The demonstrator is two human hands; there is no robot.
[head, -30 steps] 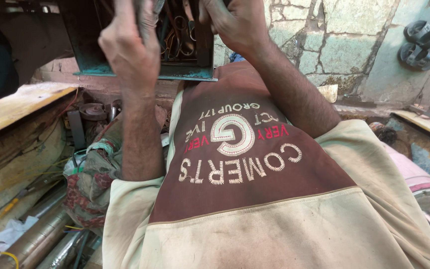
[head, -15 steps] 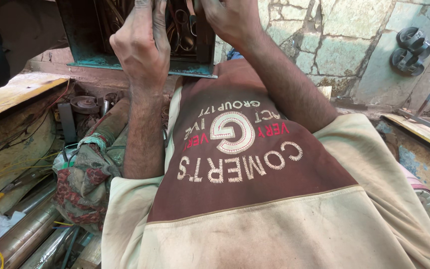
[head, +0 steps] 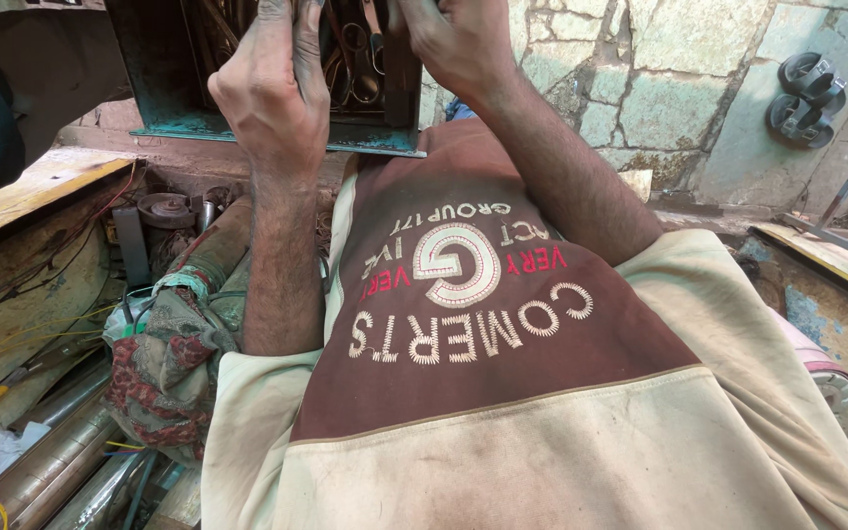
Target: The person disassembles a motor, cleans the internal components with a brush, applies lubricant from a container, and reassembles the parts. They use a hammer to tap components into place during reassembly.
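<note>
A: Left hand (head: 272, 93) raised against the front of a rusty teal-painted metal box (head: 164, 74), open side toward the camera. Fingers (head: 296, 39) curled over the box's front at the opening, pressed to the metal; closed on the edge itself or only resting, cannot tell.

B: Right hand (head: 453, 39) up at the box's right side, fingers bent inward at the opening. Tips cut off by the top edge of view, so grip cannot be told.

A: Box held above the chest of a cream and maroon sweatshirt (head: 503, 353), near the stone wall (head: 660, 88). Dark metal loops and tools (head: 355, 59) inside.

B: Lower left: patterned cloth bundle (head: 164, 363), steel pipes (head: 46, 461), yellowish wooden bench (head: 22, 196).
</note>
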